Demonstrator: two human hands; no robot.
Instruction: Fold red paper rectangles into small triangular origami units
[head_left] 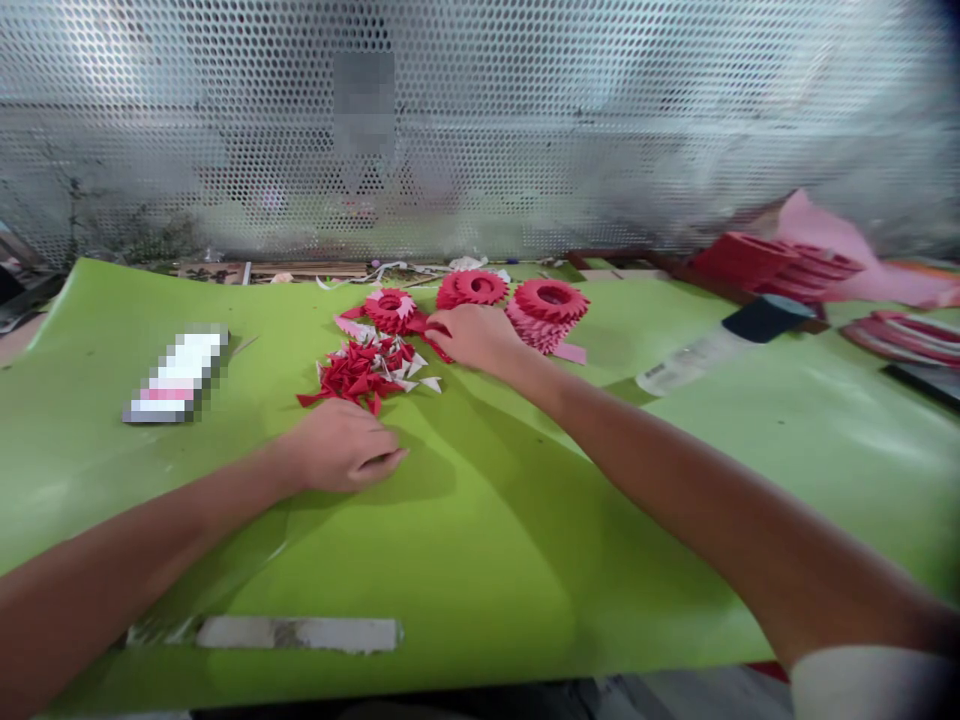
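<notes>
My left hand [345,447] is curled closed just in front of a pile of small folded paper pieces [356,372], red and white with pointed ends. Whether anything is inside its fingers is hidden. My right hand [480,338] reaches behind the pile, its fingers pinched at a red folded paper piece [418,324]. Left of those fingertips stands a red-and-pink ring of folded paper [390,309]. Behind my right hand is a red pleated paper ring [472,288]. Beside it, a taller ring stack [551,312] has a red top and pink lower layers.
A pixelated phone-like slab [180,372] lies left on the green table cover [480,560]. At right lies a clear bottle with a dark cap [720,345]. Red and pink paper stacks [780,262] fill the back right. A perforated metal panel [480,130] rises behind. A whitish strip [300,633] lies in front.
</notes>
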